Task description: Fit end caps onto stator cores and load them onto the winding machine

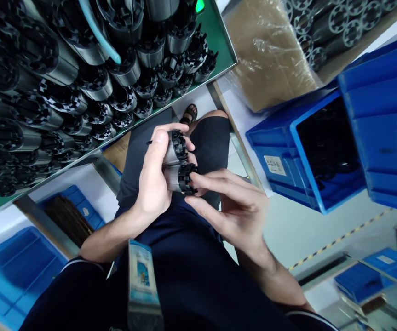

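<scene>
2 cyls (173, 151) gripped in L hand (153, 177); R hand (241, 202) on lower blk rim (184, 179), grip unclear; bin label (274, 165) illegible.

In the left hand (154, 177), a gray metallic cylinder (173, 152) lies on its side by the thumb; a similar second cylinder (173, 178) lies close alongside, nearer the wrist. Each carries a black toothed ring (185, 179) at the end facing away from that hand's palm.
</scene>
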Motion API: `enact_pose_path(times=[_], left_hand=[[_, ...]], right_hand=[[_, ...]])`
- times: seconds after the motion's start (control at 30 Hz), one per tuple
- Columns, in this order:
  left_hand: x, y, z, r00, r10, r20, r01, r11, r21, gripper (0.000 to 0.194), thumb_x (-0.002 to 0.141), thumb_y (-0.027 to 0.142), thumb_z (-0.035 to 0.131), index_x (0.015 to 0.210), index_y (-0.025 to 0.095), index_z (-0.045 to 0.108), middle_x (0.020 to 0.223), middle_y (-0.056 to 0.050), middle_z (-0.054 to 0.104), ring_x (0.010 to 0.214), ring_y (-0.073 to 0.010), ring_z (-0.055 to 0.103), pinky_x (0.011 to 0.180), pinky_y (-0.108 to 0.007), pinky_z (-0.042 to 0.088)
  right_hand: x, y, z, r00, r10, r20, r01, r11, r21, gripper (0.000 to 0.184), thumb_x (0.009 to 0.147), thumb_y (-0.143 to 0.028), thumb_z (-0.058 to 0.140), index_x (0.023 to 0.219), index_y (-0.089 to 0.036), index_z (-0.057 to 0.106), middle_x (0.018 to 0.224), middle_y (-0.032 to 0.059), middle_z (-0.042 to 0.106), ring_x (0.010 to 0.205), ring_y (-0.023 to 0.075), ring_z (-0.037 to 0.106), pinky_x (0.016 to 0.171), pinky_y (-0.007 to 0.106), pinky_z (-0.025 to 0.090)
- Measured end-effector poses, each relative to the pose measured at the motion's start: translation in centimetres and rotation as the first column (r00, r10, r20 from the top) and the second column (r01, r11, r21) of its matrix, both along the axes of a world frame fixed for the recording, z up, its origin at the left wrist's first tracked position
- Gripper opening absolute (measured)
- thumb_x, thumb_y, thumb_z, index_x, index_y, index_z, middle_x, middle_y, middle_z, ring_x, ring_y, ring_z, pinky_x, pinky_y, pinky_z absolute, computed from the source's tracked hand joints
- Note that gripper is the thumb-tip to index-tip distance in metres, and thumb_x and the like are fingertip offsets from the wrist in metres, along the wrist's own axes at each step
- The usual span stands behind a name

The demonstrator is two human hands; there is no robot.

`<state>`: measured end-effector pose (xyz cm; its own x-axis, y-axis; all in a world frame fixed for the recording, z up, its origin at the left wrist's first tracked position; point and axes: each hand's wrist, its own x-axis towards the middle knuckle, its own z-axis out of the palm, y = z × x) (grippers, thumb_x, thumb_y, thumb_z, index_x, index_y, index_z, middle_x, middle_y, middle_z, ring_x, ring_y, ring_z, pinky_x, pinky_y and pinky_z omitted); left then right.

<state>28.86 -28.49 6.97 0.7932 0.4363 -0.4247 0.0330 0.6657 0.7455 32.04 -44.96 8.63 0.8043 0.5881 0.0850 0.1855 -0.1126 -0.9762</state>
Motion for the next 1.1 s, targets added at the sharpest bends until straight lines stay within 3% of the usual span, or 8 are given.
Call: enact_pose_path(times=[0.2, 0.43, 0.63, 0.8, 0.93, 1.03, 1.1], left_hand=[[0.0, 0.1, -0.6, 0.999, -0.042, 0.019, 0.043, 0.998, -0.053, 0.041, 0.123, 0.065, 0.068, 0.121, 0.025, 0.078, 0.097, -0.001, 0.075, 0.082, -0.0185, 0.082, 0.074, -0.030, 0.067], [-0.2, 0.1, -0.4, 0.992, -0.116, -0.051, 0.114, 0.992, -0.050, 0.054, 0.116, 0.078, 0.073, 0.118, 0.025, 0.079, 0.098, -0.003, 0.076, 0.081, -0.0184, 0.077, 0.075, -0.030, 0.068], [0.0, 0.0, 0.3, 0.990, -0.118, -0.075, 0.102, 0.977, -0.186, 0.060, 0.114, 0.084, 0.072, 0.122, 0.025, 0.079, 0.099, -0.004, 0.075, 0.085, -0.0199, 0.078, 0.074, -0.030, 0.067], [0.0, -0.1, 0.3, 0.987, -0.127, -0.100, 0.096, 0.959, -0.266, 0.068, 0.112, 0.090, 0.070, 0.129, 0.025, 0.078, 0.104, -0.005, 0.079, 0.090, -0.0213, 0.081, 0.077, -0.031, 0.069], [-0.2, -0.1, 0.7, 0.986, -0.145, -0.083, 0.125, 0.970, -0.211, 0.069, 0.113, 0.092, 0.066, 0.131, 0.026, 0.077, 0.098, -0.004, 0.078, 0.089, -0.0224, 0.082, 0.078, -0.031, 0.069], [-0.3, 0.0, 0.7, 0.990, -0.122, -0.072, 0.114, 0.987, -0.112, 0.071, 0.115, 0.094, 0.059, 0.132, 0.028, 0.075, 0.093, -0.003, 0.076, 0.086, -0.0230, 0.080, 0.075, -0.033, 0.067], [-0.4, 0.1, 0.2, 0.993, -0.100, -0.056, 0.099, 0.995, -0.022, 0.071, 0.116, 0.095, 0.055, 0.133, 0.029, 0.073, 0.094, -0.004, 0.076, 0.087, -0.0235, 0.079, 0.076, -0.034, 0.066]], right_hand=[[0.6, -0.6, 0.2, 0.999, 0.040, 0.030, -0.038, 0.998, -0.047, 0.067, 0.100, -0.001, 0.094, 0.153, -0.041, 0.091, 0.118, 0.0003, 0.090, 0.101, 0.0173, 0.085, 0.091, 0.032, 0.074], [1.4, -1.1, -0.1, 0.990, 0.136, 0.036, -0.135, 0.990, -0.036, 0.060, 0.099, 0.000, 0.094, 0.148, -0.037, 0.093, 0.117, 0.0006, 0.088, 0.102, 0.0164, 0.084, 0.091, 0.030, 0.072], [1.6, -0.7, -1.0, 0.987, 0.128, 0.102, -0.131, 0.991, 0.026, 0.068, 0.102, -0.004, 0.096, 0.159, -0.041, 0.088, 0.117, 0.0023, 0.087, 0.100, 0.0187, 0.084, 0.088, 0.033, 0.073], [1.9, -0.7, -0.2, 0.954, 0.145, 0.263, -0.130, 0.989, -0.074, 0.065, 0.101, -0.009, 0.099, 0.157, -0.039, 0.089, 0.115, 0.0030, 0.088, 0.106, 0.0231, 0.085, 0.097, 0.041, 0.075], [1.6, -1.0, 0.6, 0.943, 0.087, 0.322, -0.047, 0.990, -0.131, 0.056, 0.099, -0.014, 0.103, 0.149, -0.036, 0.093, 0.141, 0.0089, 0.087, 0.129, 0.0293, 0.087, 0.110, 0.047, 0.079], [1.4, -1.1, 0.5, 0.924, 0.113, 0.366, -0.055, 0.985, -0.163, 0.041, 0.105, -0.020, 0.098, 0.144, -0.033, 0.094, 0.145, 0.0111, 0.088, 0.125, 0.0298, 0.090, 0.106, 0.046, 0.081], [1.7, -1.1, 0.2, 0.931, 0.111, 0.348, -0.066, 0.988, -0.139, 0.040, 0.106, -0.020, 0.098, 0.144, -0.033, 0.093, 0.144, 0.0106, 0.089, 0.124, 0.0298, 0.091, 0.107, 0.047, 0.081]])
